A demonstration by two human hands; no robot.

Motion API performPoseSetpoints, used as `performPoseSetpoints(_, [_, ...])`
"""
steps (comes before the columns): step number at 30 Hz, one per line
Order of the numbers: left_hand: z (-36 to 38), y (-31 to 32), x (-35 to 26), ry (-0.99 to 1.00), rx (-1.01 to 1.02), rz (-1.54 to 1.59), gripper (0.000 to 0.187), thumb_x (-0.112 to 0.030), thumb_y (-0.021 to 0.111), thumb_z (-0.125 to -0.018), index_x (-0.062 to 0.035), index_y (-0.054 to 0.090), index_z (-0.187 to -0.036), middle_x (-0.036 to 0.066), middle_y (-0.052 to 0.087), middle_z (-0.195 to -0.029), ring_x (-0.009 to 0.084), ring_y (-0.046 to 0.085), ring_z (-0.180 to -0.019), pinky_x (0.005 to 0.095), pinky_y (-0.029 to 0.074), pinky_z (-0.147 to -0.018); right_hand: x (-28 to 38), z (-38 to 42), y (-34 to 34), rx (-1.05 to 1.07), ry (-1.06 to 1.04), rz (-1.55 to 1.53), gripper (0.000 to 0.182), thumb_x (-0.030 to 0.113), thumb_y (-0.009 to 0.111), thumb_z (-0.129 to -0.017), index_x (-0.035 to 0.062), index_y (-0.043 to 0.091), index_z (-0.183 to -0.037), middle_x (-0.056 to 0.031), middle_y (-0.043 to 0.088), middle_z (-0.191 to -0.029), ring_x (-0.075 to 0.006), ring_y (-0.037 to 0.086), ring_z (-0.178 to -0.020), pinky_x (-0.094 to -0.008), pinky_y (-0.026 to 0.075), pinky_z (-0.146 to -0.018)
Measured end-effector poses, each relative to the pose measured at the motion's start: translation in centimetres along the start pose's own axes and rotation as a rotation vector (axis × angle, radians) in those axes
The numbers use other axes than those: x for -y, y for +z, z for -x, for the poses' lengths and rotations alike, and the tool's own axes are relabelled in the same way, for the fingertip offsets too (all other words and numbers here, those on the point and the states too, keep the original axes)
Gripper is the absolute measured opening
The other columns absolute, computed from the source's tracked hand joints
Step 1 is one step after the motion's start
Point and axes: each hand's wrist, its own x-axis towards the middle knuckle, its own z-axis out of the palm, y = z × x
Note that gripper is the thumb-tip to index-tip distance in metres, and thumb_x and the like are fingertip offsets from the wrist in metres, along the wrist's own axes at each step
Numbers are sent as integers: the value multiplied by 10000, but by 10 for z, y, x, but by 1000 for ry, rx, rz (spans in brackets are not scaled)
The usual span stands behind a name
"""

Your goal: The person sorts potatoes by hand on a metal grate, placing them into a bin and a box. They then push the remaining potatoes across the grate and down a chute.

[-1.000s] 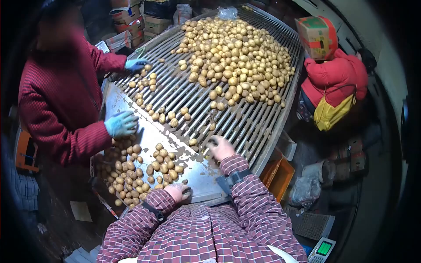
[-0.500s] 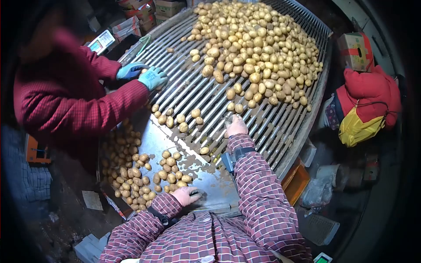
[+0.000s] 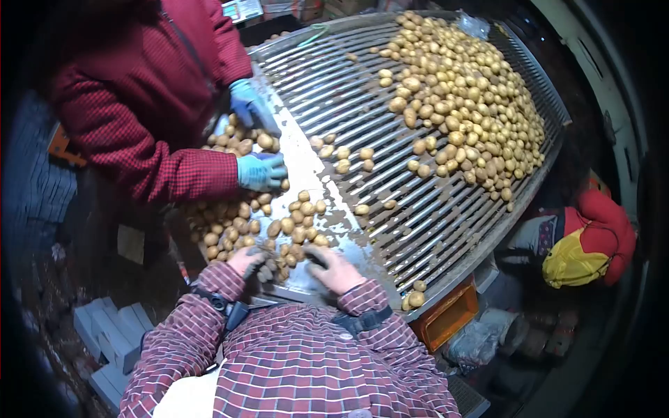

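On the metal sheet in front of my body, a loose cluster of potatoes (image 3: 298, 226) lies between my two hands. My left hand (image 3: 248, 262) is at the near left of it, its dark-tipped fingers stretched over the closest potatoes. At the right edge of the cluster, my right hand (image 3: 336, 270) points its dark fingertips inward, thumb and fingers apart. Neither hand visibly grips a potato. Left of the sheet is a lower heap of potatoes (image 3: 221, 228), partly hidden by a co-worker's sleeve.
A slatted metal table (image 3: 348, 90) slopes away to the right, bearing a big potato pile (image 3: 474, 104). Across from me a co-worker's blue-gloved hands (image 3: 262, 171) touch potatoes. An orange crate (image 3: 449, 317) stands at right, and a person in red (image 3: 605, 233) bends beyond.
My right hand has come back from the slats to the potatoes on the sheet. My left hand has moved left onto them. The co-worker's hands have shifted from the slats toward the sheet.
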Motion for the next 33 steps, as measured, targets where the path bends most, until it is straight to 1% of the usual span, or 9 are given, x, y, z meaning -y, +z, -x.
performPoseSetpoints(5, [111,-100,46,121,-647,276,317,-262,515,-943,-11,584,-1124,127,663,-873,219,642,-590,300,533,-501,-43,42,6,-125,238,348,375,269,612,-841,84,616,-1167,-169,624,-1096,-341,598,-1025,-419,479,-891])
performPoseSetpoints(7, [152,-185,120,42,-604,369,430,-304,557,-907,-18,547,-1228,168,671,-975,284,683,-759,364,575,-675,-45,62,10,-143,241,390,381,261,630,-825,78,618,-1159,-166,626,-1058,-338,602,-996,-420,479,-880])
performPoseSetpoints(9, [181,-199,173,-260,-962,-813,636,-397,607,-850,-24,465,-1345,199,660,-1101,323,649,-1017,400,514,-912,-54,81,25,-144,209,367,369,249,642,-818,71,625,-1140,-167,627,-1052,-339,600,-995,-418,475,-882])
performPoseSetpoints(11, [191,-182,169,-705,-888,-1067,587,-423,614,-817,-45,574,-1265,181,602,-1247,306,517,-1237,365,385,-1063,-55,87,34,-160,185,348,357,238,654,-810,65,633,-1122,-167,627,-1046,-340,597,-993,-416,472,-884])
performPoseSetpoints(15, [147,-136,111,-707,-749,-1159,338,-327,566,-849,-155,695,-1109,152,640,-1162,312,587,-1126,390,465,-978,-64,100,43,-273,214,205,285,219,675,-805,53,665,-1036,-167,630,-1023,-340,593,-987,-411,465,-883])
performPoseSetpoints(21, [55,-29,-5,111,-453,-1296,244,-300,575,-839,-108,694,-931,128,672,-929,327,630,-907,442,496,-808,-74,116,41,-338,168,436,266,243,680,-809,66,667,-1007,-134,643,-989,-332,602,-940,-420,476,-836])
performPoseSetpoints(29, [-79,90,-46,755,-205,-1436,559,-351,647,-816,-97,507,-1294,152,453,-1368,351,454,-1239,462,365,-1037,-72,120,43,-460,141,466,170,215,664,-815,85,675,-924,-106,646,-911,-311,616,-886,-402,485,-800])
performPoseSetpoints(31, [-107,92,-46,796,-321,-1537,585,-363,640,-813,-112,471,-1314,163,389,-1416,362,361,-1316,489,283,-1091,-73,120,44,-447,157,498,167,212,660,-814,92,674,-930,-99,648,-919,-301,618,-880,-399,486,-788])
performPoseSetpoints(33, [-90,79,-77,422,-242,-1552,630,-408,634,-815,-134,450,-1351,161,353,-1455,352,298,-1373,518,202,-1139,-75,123,45,-435,190,506,176,240,661,-813,124,672,-945,-83,651,-934,-286,623,-894,-403,496,-787])
